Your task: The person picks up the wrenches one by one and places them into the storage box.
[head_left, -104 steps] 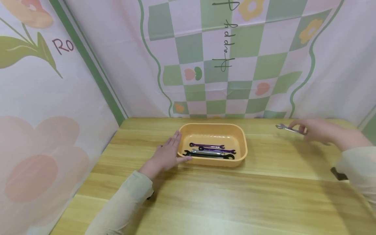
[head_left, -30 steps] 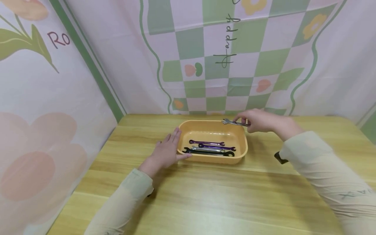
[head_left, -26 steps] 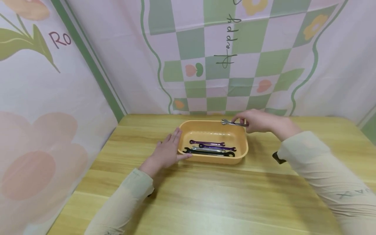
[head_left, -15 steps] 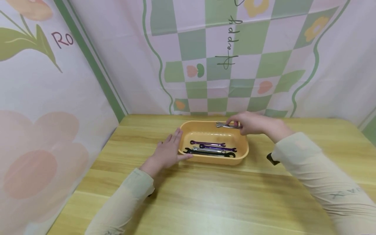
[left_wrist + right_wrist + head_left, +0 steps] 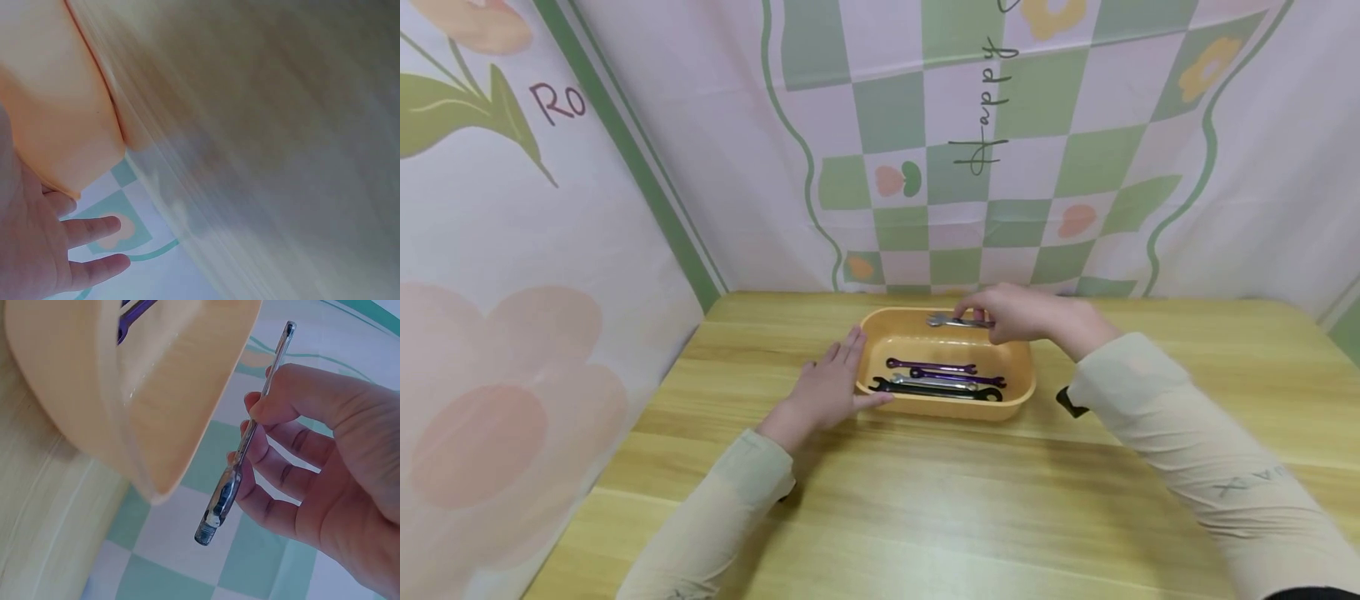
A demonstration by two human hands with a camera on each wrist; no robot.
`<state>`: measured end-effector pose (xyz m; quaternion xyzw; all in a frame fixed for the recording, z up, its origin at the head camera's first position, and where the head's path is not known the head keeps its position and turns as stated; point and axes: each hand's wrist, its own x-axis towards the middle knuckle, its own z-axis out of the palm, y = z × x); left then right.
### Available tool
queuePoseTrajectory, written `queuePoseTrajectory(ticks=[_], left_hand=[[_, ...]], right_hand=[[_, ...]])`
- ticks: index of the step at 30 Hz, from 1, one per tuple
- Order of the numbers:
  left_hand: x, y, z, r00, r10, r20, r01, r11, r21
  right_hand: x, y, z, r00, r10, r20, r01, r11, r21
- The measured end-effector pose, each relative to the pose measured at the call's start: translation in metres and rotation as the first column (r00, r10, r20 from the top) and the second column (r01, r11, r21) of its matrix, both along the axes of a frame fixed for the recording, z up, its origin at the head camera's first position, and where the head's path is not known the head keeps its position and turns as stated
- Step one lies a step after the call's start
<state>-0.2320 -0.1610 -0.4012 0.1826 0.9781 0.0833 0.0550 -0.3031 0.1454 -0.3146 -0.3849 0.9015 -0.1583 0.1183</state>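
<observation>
My right hand (image 5: 1018, 314) pinches a silver wrench (image 5: 250, 434) between thumb and fingertips, above the back part of a yellow-orange plastic bin (image 5: 1022, 367). In the right wrist view the wrench is held by its middle, both ends sticking out. My left hand (image 5: 823, 387) rests with straight, spread fingers against the bin's left side, its thumb along the front rim. Inside the bin lie two purple wrenches (image 5: 931, 367), a silver wrench (image 5: 917, 382) partly covered, and a larger black wrench (image 5: 936, 391) by the front wall.
The bin stands near the back edge of a wood-grain table (image 5: 925, 500). Behind it hangs a curtain (image 5: 955, 217) with green checks, and a flower-printed panel (image 5: 512, 350) is at the left.
My right hand has carried the silver wrench leftward from the table's right side to over the bin. The left hand and the wrenches in the bin keep their places.
</observation>
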Motion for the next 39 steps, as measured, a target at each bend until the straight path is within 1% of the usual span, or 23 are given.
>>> queuePoseTrajectory(ticks=[6, 11, 15, 21, 25, 28, 32, 35, 38, 39], left_hand=[[0.001, 0.001, 0.002, 1.000, -0.004, -0.005, 0.004, 1.000, -0.003], [0.002, 0.001, 0.003, 1.000, -0.004, -0.009, 0.004, 1.000, -0.002], [0.002, 0.001, 0.003, 1.000, -0.002, -0.008, 0.002, 1.000, -0.002], [0.002, 0.000, 0.003, 1.000, 0.005, 0.002, -0.005, 1.000, 0.012], [0.002, 0.000, 0.003, 1.000, 0.005, 0.009, -0.005, 1.000, 0.020], [0.002, -0.001, 0.003, 1.000, 0.003, 0.010, -0.003, 1.000, 0.023], [0.001, -0.001, 0.003, 1.000, 0.003, 0.012, -0.004, 1.000, 0.021], [0.001, -0.001, 0.003, 1.000, 0.007, 0.013, -0.007, 1.000, 0.010], [0.002, -0.001, 0.002, 1.000, 0.004, 0.011, -0.005, 1.000, 0.009], [0.002, -0.001, 0.002, 1.000, 0.003, 0.011, -0.004, 1.000, 0.010]], right_hand=[[-0.001, -0.011, -0.003, 1.000, 0.002, 0.017, -0.001, 1.000, -0.003], [-0.003, -0.020, -0.011, 0.999, -0.004, 0.037, 0.004, 1.000, 0.009], [-0.004, -0.024, -0.017, 0.998, 0.007, 0.056, -0.008, 1.000, 0.030], [-0.004, -0.028, -0.023, 0.999, 0.034, 0.032, -0.036, 0.999, 0.038], [-0.004, -0.029, -0.029, 0.999, 0.044, 0.001, -0.044, 0.998, 0.036], [-0.005, -0.030, -0.034, 0.998, 0.056, -0.008, -0.055, 0.998, 0.027], [-0.006, -0.031, -0.039, 0.998, 0.057, 0.009, -0.057, 0.998, 0.018], [-0.006, -0.032, -0.042, 0.998, 0.066, 0.002, -0.066, 0.998, 0.020], [-0.006, -0.032, -0.045, 0.997, 0.077, -0.022, -0.076, 0.997, 0.030], [-0.006, -0.032, -0.045, 0.997, 0.070, -0.023, -0.069, 0.997, 0.035]])
